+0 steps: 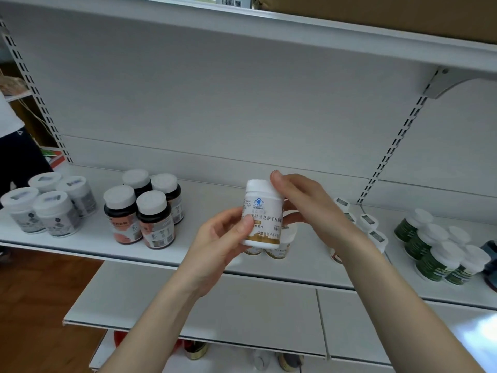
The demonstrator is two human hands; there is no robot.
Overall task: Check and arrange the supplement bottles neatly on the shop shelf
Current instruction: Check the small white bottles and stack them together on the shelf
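1. A white shelf [188, 254] is seen behind and below both hands, and all the standing bottles are carried on it.
2. Well to the left of the left hand [220, 243], four grey-labelled bottles [51, 208] with white caps are stood in a tight cluster.
3. Between that cluster and the left hand, four dark bottles [142, 208] with orange labels are grouped upright.
4. Well to the right of the right hand [301, 200], green-labelled bottles [441, 251] are gathered; small capped bottles [368, 224] are partly hidden behind the right forearm.
5. The left hand is wrapped round the lower part of a white bottle [265, 214], its thumb laid on the label.
6. The right hand is curled round that bottle's cap and upper side.
7. The white bottle is held upright between both hands, off the shelf, just above two similar bottles [277, 251].
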